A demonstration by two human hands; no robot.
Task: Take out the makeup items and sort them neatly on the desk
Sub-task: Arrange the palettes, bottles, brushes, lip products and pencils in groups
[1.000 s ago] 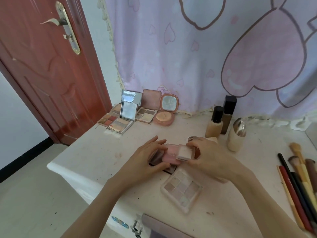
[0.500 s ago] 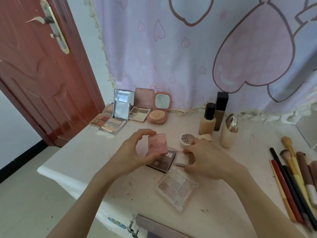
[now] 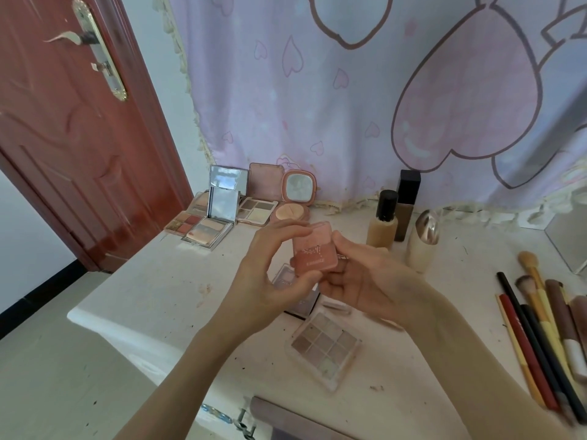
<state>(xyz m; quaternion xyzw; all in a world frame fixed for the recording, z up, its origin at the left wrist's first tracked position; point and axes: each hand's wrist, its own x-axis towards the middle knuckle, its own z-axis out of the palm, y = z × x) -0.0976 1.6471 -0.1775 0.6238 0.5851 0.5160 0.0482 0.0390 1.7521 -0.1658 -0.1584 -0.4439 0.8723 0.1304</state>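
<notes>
A small pink square compact (image 3: 313,249) is lifted above the white desk (image 3: 152,281). My left hand (image 3: 270,274) grips its left side with thumb and fingers. My right hand (image 3: 365,277) holds its right and lower edge. Under my hands lies a dark eyeshadow palette (image 3: 301,304), partly hidden. A clear nine-pan eyeshadow palette (image 3: 325,347) lies nearer to me on the desk.
Open palettes with mirrors (image 3: 209,223) and a round powder compact (image 3: 293,198) stand at the back left. Foundation bottles (image 3: 382,223) and a silver-capped bottle (image 3: 422,242) stand at the back. Brushes and pencils (image 3: 546,338) lie at the right. A red door (image 3: 63,128) is left.
The pink compact was lifted off the dark palette by my left hand. My right hand left the small white piece on the desk and joined the compact.
</notes>
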